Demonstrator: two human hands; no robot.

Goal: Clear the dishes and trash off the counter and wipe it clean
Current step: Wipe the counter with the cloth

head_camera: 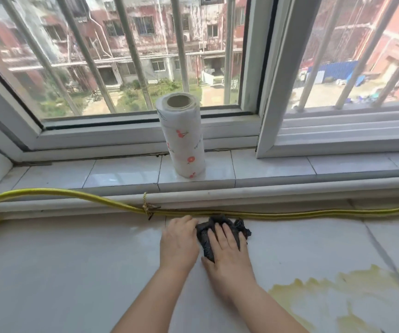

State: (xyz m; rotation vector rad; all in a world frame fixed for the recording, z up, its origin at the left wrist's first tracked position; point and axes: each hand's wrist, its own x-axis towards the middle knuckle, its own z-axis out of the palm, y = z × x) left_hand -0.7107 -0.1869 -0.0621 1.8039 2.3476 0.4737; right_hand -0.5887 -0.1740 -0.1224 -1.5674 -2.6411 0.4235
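Note:
A crumpled black cloth (239,225) lies on the white counter (73,272) close to the back edge. My right hand (227,255) rests flat on top of it, fingers spread and pressing it down. My left hand (179,241) lies beside it on the left, its fingertips touching the cloth's left edge. A yellow smeared stain (318,292) spreads over the counter to the right of my right arm.
A roll of paper towels (181,138) with red flower print stands upright on the tiled window sill (273,167). A yellow hose (73,195) runs along the counter's back edge under the sill, tied with string. Barred windows rise behind.

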